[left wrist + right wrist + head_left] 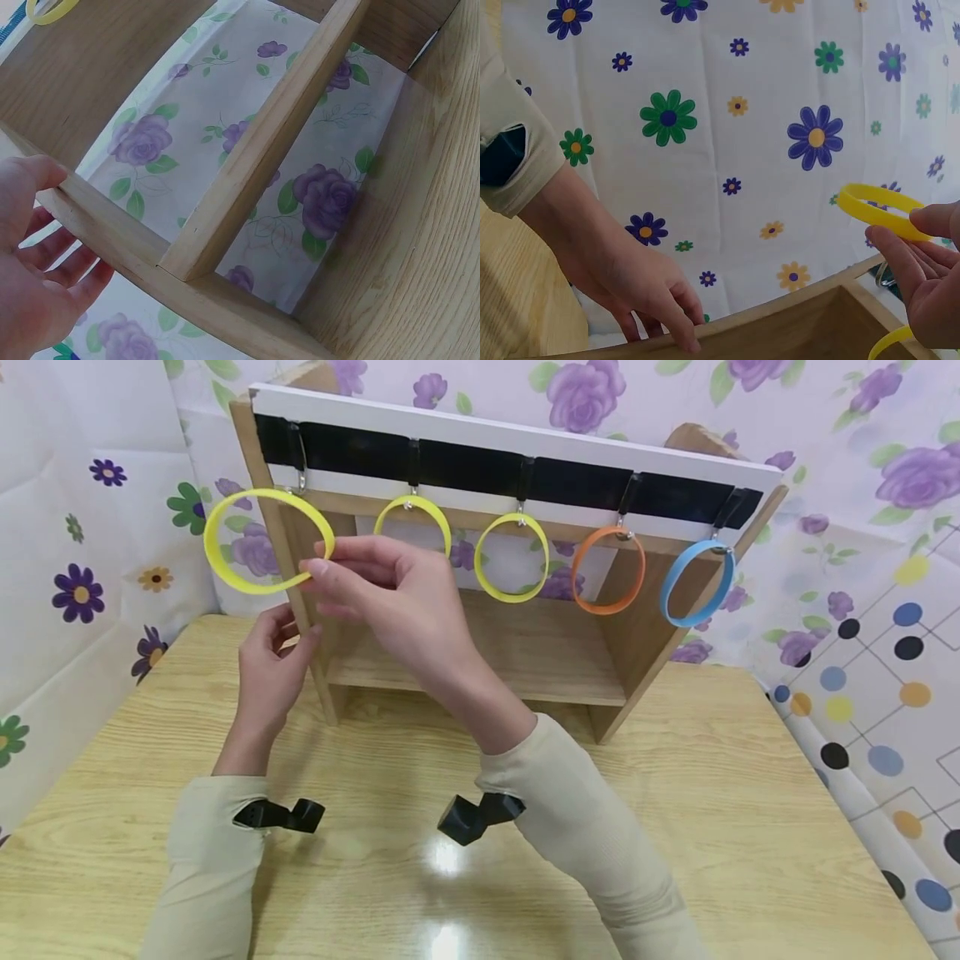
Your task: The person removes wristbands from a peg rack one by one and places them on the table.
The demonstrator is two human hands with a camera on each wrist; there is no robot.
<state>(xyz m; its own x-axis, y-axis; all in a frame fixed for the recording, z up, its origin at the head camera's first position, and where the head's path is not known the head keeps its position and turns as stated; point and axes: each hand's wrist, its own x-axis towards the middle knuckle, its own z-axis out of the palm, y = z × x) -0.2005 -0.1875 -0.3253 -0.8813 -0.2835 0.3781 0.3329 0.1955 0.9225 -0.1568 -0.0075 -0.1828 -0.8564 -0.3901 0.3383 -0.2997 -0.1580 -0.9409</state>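
Note:
My right hand (pixel 408 602) pinches a yellow silicone wristband (pixel 212 547) between thumb and fingers at its right side. The band is in front of the leftmost metal hook (pixel 302 464); whether they touch I cannot tell. In the right wrist view, the same wristband (pixel 855 206) is held tilted, nearly flat. Lower down, my left hand (pixel 273 664) grips the left side panel of the wooden shelf (pixel 327 693). The left wrist view shows its thumb and fingers on either side of the panel's edge (pixel 97 225).
Two yellow wristbands (pixel 512 597), an orange wristband (pixel 609 607) and a blue wristband (pixel 671 593) hang from the other hooks. The hooks run along a black strip (pixel 468 464) on a white rail. The shelf stands on a wood-grain table (pixel 360 893) against flowered cloth.

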